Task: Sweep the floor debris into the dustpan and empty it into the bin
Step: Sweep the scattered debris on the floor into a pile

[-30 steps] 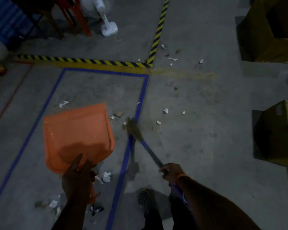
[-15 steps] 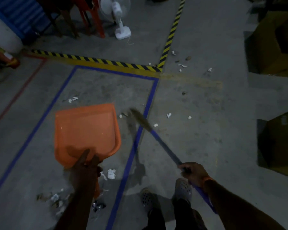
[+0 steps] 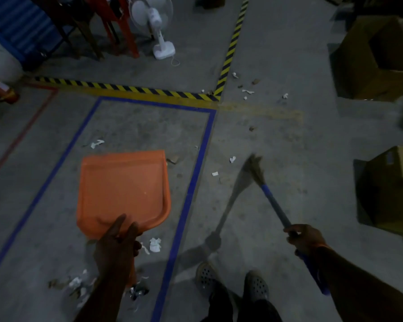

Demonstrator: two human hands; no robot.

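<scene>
Scattered paper scraps (image 3: 155,244) on taped concrete floor (image 3: 277,205)

Dim concrete floor (image 3: 277,140), grey & scuffed. Yellow/black hazard tape (image 3: 130,88) runs across far side, w/ a branch (image 3: 233,43) going further back. Blue tape outline (image 3: 196,173) centre, red line (image 3: 21,138) left. White pedestal fan (image 3: 157,26) far, beside red chair legs (image 3: 123,29). Cardboard boxes (image 3: 377,59) on right.
</scene>
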